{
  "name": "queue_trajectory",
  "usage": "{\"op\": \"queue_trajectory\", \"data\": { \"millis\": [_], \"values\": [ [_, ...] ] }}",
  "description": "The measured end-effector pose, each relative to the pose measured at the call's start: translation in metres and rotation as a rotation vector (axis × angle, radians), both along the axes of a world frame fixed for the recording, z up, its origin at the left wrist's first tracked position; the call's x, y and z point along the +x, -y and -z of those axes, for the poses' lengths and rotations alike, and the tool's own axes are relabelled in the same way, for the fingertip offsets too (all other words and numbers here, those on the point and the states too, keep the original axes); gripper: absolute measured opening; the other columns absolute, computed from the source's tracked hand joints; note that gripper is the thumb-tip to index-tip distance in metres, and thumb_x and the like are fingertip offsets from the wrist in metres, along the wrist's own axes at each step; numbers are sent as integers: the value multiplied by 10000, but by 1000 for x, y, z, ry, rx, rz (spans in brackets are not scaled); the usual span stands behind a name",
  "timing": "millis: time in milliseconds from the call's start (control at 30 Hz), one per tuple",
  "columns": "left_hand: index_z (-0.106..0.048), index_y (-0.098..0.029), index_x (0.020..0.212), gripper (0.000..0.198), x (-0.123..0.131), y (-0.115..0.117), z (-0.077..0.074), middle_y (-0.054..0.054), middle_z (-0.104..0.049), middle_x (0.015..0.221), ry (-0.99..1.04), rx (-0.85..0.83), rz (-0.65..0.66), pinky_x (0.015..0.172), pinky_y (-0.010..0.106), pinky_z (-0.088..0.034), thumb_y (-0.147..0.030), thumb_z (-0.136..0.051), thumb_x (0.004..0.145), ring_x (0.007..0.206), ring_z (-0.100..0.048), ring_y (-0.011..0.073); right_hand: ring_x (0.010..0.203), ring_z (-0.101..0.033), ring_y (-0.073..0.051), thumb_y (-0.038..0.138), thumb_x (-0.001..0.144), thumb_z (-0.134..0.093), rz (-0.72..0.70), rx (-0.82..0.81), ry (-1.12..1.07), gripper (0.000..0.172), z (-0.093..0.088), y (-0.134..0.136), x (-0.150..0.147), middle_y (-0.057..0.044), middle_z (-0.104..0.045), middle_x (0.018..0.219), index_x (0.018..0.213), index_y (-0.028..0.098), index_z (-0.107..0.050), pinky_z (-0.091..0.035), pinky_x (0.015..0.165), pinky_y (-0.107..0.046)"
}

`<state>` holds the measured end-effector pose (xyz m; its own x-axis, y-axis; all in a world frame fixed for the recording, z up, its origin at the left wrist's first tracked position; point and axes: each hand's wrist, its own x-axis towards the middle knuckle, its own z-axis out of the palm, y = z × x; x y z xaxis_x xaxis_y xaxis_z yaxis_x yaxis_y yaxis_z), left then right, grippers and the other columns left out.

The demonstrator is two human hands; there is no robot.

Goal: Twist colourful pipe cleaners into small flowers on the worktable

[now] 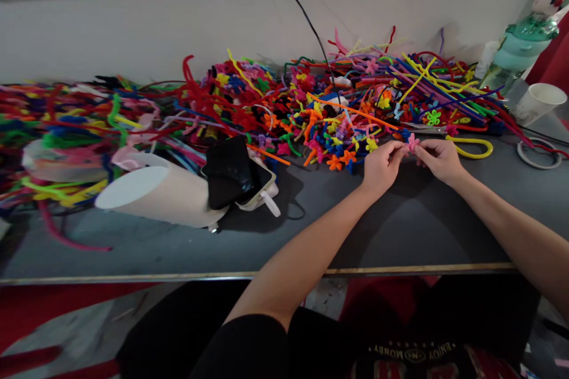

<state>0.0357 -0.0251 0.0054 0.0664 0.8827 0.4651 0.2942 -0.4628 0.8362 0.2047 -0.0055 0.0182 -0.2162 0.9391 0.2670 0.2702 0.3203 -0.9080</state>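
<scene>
Between my two hands is a small pink pipe-cleaner flower (412, 143), pinched above the dark table near its pile of fuzzy stems. My left hand (383, 167) grips the flower from the left with thumb and fingertips. From the right, my right hand (439, 160) pinches it the same way. Just behind my fingers lie the metal blades of scissors (424, 129), whose yellow handle (478, 151) sticks out to the right of my right hand. Orange pipe-cleaner flowers (341, 160) rest left of my left hand.
A long heap of coloured pipe cleaners (249, 95) runs along the wall. Left of my arms are a white cylinder (151, 195) lying tilted and a black phone-like slab (231, 172). A paper cup (540, 102), a green bottle (518, 50) and a grey ring (539, 154) are at right.
</scene>
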Motion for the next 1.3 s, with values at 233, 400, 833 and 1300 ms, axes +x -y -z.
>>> {"op": "queue_trajectory", "data": {
  "millis": [233, 400, 833, 1300],
  "values": [
    [-653, -170, 696, 551, -5, -8, -3, 12, -644, 604, 155, -246, 195, 492, 224, -421, -674, -519, 874, 478, -523, 91, 460, -521, -102, 649, 796, -640, -72, 8, 100, 502, -3, 3, 8, -7, -593, 517, 645, 171, -667, -418, 469, -239],
    [-651, -162, 672, 496, -3, -6, -6, 6, -628, 607, 166, -259, 180, 494, 220, -409, -610, -575, 870, 486, -526, 86, 509, -565, -120, 612, 886, -548, -86, 21, 113, 482, 1, 8, 8, -28, -650, 623, 760, 175, -708, -443, 492, -250],
    [-610, -176, 616, 462, 1, -1, -7, -2, -620, 563, 202, -261, 86, 484, 223, -396, -558, -586, 873, 481, -514, 90, 872, -680, -249, 376, 1018, -317, -35, 410, 703, 394, 3, 11, 7, -111, -736, 954, 928, 200, -657, -460, 664, -337],
    [-661, -148, 739, 313, 1, -13, 6, 27, -700, 701, 194, -302, 177, 628, 235, -476, -448, -736, 787, 622, -613, 112, 822, -632, -241, 278, 993, -322, -69, 370, 737, 292, 6, 6, 10, -115, -684, 888, 872, 198, -576, -427, 664, -336]
  ]
}}
